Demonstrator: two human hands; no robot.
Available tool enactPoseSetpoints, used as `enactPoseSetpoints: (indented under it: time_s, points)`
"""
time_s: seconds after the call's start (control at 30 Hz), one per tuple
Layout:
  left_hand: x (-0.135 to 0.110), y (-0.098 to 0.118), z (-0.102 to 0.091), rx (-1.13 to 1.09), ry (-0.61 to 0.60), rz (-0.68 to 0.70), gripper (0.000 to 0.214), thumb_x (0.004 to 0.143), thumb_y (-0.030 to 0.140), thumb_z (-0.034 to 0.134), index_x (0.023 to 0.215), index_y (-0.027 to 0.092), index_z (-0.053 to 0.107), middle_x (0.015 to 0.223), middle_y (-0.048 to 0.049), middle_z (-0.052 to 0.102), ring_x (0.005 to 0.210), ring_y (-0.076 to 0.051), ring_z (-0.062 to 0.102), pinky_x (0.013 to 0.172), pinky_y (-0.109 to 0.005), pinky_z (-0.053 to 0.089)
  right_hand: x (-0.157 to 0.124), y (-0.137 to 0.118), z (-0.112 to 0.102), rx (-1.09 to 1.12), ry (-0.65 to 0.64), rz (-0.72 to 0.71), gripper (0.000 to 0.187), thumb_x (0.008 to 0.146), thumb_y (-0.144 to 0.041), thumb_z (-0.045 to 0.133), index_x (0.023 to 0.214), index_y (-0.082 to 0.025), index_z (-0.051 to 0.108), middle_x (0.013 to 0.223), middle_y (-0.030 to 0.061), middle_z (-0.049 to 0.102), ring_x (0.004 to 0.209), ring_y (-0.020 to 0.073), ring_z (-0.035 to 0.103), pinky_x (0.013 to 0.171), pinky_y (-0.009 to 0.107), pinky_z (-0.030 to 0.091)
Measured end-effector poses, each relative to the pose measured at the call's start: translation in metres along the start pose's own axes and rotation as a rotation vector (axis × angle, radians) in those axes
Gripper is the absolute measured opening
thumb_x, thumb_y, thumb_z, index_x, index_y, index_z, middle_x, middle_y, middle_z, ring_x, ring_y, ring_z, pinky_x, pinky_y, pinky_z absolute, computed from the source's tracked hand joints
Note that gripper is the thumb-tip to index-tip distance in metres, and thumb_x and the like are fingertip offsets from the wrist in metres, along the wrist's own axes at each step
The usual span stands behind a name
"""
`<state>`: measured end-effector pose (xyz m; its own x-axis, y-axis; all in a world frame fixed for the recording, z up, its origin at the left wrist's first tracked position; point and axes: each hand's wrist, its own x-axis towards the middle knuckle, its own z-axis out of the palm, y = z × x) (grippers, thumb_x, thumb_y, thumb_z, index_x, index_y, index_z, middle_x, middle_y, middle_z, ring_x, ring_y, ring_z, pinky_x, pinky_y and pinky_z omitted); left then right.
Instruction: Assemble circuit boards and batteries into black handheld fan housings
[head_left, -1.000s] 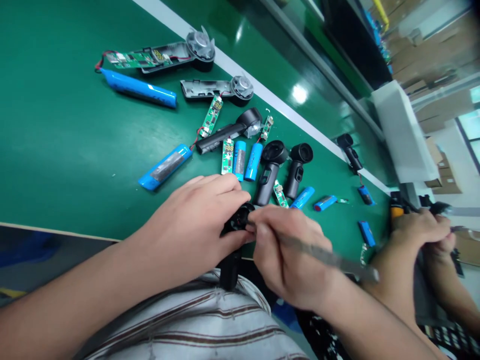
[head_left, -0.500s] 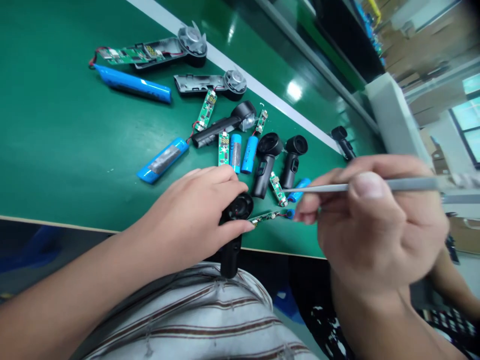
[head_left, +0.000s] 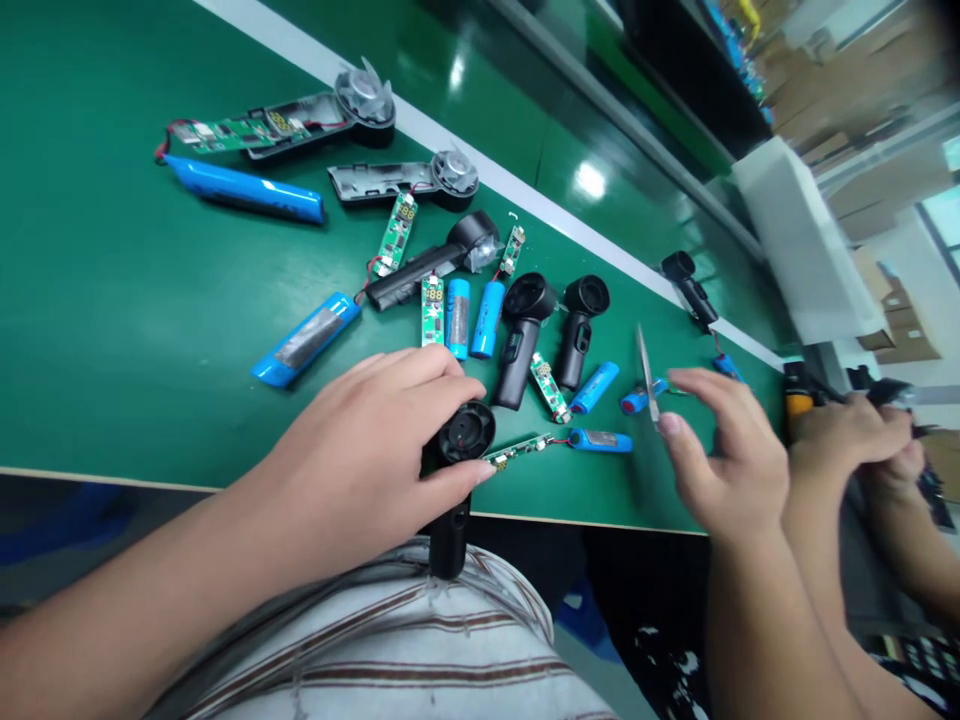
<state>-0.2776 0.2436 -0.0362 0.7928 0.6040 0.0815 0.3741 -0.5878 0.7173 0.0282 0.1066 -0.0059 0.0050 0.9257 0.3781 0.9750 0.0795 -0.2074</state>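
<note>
Left hand: the left hand (head_left: 360, 430) is clamped around a matte black plastic handle (head_left: 469, 432), its fingers wrapped over the round head and its fingertips ending beside the stem.

Right hand: the right hand (head_left: 724, 455) is well apart from the left, off to its right, and pinches a thin steel pick (head_left: 646, 375) upright between thumb and forefinger, touching nothing else.

Handle: the round head sits under the left palm, and the stem points down past the mat's front edge toward the striped shirt (head_left: 390, 640).

Loose parts: a narrow green circuit board (head_left: 521, 449) lies just beside the left fingertips, wired to a blue cell with a silver patch (head_left: 598, 441), which lies between the hands.

Mat: ahead of the left hand, the green bench mat (head_left: 112, 300) carries more black handles, blue cells and green boards.

Nearby: a co-worker's hands (head_left: 847, 440) work just beyond the right hand, holding something too blurred to tell.
</note>
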Motion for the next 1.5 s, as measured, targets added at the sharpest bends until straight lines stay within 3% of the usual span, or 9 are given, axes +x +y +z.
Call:
enactPoseSetpoints:
  time_s: [0.17, 0.23, 0.37, 0.5, 0.7, 0.93, 1.17, 1.33, 1.5]
  points:
    - [-0.019, 0.017, 0.015, 0.311, 0.262, 0.021, 0.05, 0.095, 0.04, 0.055, 0.135, 0.011, 0.049, 0.127, -0.0239, 0.055, 0.11, -0.04, 0.059, 0.088, -0.053, 0.052, -0.003, -0.058, 0.023, 0.052, -0.182, -0.13, 0.025, 0.099, -0.017, 0.059, 0.124, -0.017, 0.06, 0.107, 0.0143, 0.068, 0.098, 0.0297, 0.064, 0.083, 0.047, 0.055]
    - [-0.026, 0.029, 0.022, 0.472, 0.32, -0.017, 0.058, 0.093, 0.043, 0.056, 0.134, 0.003, 0.047, 0.115, -0.0282, 0.057, 0.096, -0.043, 0.062, 0.074, -0.055, 0.055, -0.003, -0.067, 0.034, 0.046, -0.194, -0.137, 0.025, 0.101, -0.017, 0.057, 0.125, -0.013, 0.06, 0.106, 0.0153, 0.067, 0.095, 0.0295, 0.061, 0.082, 0.047, 0.054]
    - [-0.028, 0.042, 0.029, 0.614, 0.262, -0.039, 0.047, 0.092, 0.02, 0.052, 0.133, 0.0, 0.043, 0.079, -0.0139, 0.062, 0.066, -0.034, 0.064, 0.055, -0.047, 0.054, 0.0, -0.074, 0.045, 0.086, -0.156, -0.163, 0.018, 0.1, -0.012, 0.056, 0.115, -0.012, 0.066, 0.097, 0.0125, 0.065, 0.087, 0.0268, 0.057, 0.076, 0.043, 0.051]
    - [-0.023, 0.035, 0.025, 0.367, 0.303, -0.053, 0.049, 0.092, 0.011, 0.044, 0.14, 0.005, 0.038, 0.089, -0.0151, 0.074, 0.076, -0.032, 0.075, 0.063, -0.041, 0.059, 0.007, -0.089, 0.049, 0.138, -0.183, -0.204, 0.02, 0.099, -0.016, 0.055, 0.115, -0.014, 0.067, 0.103, 0.0131, 0.066, 0.089, 0.0275, 0.056, 0.076, 0.042, 0.048]
    - [-0.013, 0.025, 0.01, -0.145, 0.381, -0.137, 0.042, 0.095, 0.034, 0.057, 0.136, 0.023, 0.055, 0.118, -0.01, 0.077, 0.102, -0.029, 0.076, 0.084, -0.038, 0.06, 0.026, -0.097, 0.05, 0.439, -0.124, -0.186, 0.022, 0.103, -0.016, 0.042, 0.091, -0.018, 0.061, 0.08, 0.0055, 0.063, 0.072, 0.0196, 0.055, 0.067, 0.033, 0.047]
    - [0.064, 0.047, -0.026, -0.798, 0.393, -0.205, 0.059, 0.08, 0.034, 0.076, 0.135, 0.02, 0.056, 0.072, 0.0028, 0.069, 0.05, -0.015, 0.058, 0.045, -0.023, 0.048, 0.073, -0.086, 0.044, 0.872, -0.058, 0.176, 0.018, 0.097, -0.028, 0.047, 0.08, -0.022, 0.051, 0.06, -0.0067, 0.046, 0.052, 0.0117, 0.043, 0.052, 0.024, 0.035]
    - [0.143, 0.059, -0.034, -0.929, 0.323, -0.043, 0.031, 0.076, 0.041, 0.08, 0.089, 0.017, 0.066, 0.076, -0.0011, 0.069, 0.069, -0.017, 0.066, 0.062, -0.026, 0.056, 0.136, -0.046, 0.049, 0.926, 0.241, 0.308, 0.021, 0.089, -0.032, 0.046, 0.071, -0.023, 0.049, 0.054, -0.0084, 0.038, 0.047, 0.0108, 0.033, 0.047, 0.023, 0.031]
    - [0.144, 0.051, -0.012, -0.996, 0.274, -0.099, 0.034, 0.078, 0.044, 0.081, 0.085, 0.018, 0.059, 0.064, 0.0028, 0.062, 0.051, -0.012, 0.054, 0.038, -0.018, 0.04, 0.128, -0.038, 0.053, 0.871, 0.297, 0.342, 0.024, 0.086, -0.033, 0.049, 0.065, -0.022, 0.05, 0.053, -0.0068, 0.041, 0.051, 0.0118, 0.038, 0.051, 0.025, 0.031]
    - [0.134, 0.053, -0.002, -0.985, 0.354, -0.152, 0.036, 0.08, 0.048, 0.078, 0.084, 0.019, 0.056, 0.065, 0.0038, 0.062, 0.052, -0.01, 0.052, 0.039, -0.016, 0.04, 0.118, -0.047, 0.053, 0.852, 0.312, 0.344, 0.025, 0.087, -0.032, 0.05, 0.065, -0.022, 0.053, 0.054, -0.0061, 0.044, 0.051, 0.0123, 0.042, 0.053, 0.026, 0.032]
